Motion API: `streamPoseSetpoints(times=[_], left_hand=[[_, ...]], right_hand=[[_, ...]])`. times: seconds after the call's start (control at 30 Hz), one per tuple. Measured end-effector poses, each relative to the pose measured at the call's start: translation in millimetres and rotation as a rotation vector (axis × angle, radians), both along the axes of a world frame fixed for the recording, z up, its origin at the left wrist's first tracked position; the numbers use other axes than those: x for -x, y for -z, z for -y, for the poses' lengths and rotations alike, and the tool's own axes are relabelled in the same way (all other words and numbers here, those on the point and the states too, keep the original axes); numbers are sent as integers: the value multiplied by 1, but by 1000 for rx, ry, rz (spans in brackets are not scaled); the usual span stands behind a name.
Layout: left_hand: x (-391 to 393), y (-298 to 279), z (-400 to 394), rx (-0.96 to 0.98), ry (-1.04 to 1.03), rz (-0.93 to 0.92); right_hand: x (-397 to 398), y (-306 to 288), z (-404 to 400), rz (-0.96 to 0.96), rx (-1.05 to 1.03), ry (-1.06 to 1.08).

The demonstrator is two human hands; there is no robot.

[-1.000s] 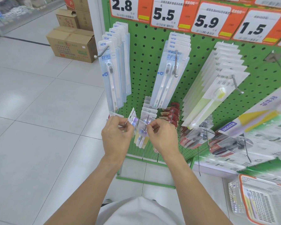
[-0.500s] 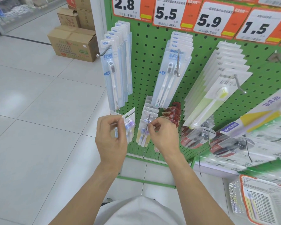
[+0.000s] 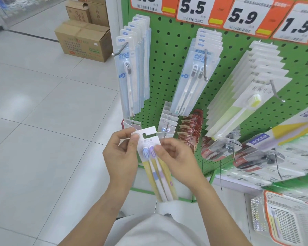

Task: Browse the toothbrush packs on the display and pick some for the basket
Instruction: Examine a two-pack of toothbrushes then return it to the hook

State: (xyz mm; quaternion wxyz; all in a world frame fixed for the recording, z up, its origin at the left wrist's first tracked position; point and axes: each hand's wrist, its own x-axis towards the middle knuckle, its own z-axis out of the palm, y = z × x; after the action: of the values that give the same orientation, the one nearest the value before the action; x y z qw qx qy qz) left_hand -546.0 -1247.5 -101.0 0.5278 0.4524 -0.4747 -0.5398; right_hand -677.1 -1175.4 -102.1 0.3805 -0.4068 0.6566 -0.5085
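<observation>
Four price tags [image 3: 194, 9] run along the top of the green pegboard [image 3: 169, 55]. Three cardboard boxes [image 3: 84, 41] sit left of it. Two hands [image 3: 121, 157] hold one pack [image 3: 153, 160] of two toothbrushes. One basket [image 3: 283, 215] stands lower right of it.

Shop aisle, green pegboard display [image 3: 169, 55], price tags [image 3: 245, 16], hanging toothbrush packs [image 3: 194, 77]

Basket [image 3: 267, 201] cropped, price tags [image 3: 194, 9] too
</observation>
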Motion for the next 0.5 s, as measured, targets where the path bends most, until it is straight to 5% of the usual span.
streamPoseSetpoints(times=[0.2, 0.5], left_hand=[[5, -7, -3, -52, 63, -57], [5, -4, -10, -98, 421, 125]], right_hand=[[8, -2, -13, 299, 82, -58], [9, -3, -21, 332, 98, 203]])
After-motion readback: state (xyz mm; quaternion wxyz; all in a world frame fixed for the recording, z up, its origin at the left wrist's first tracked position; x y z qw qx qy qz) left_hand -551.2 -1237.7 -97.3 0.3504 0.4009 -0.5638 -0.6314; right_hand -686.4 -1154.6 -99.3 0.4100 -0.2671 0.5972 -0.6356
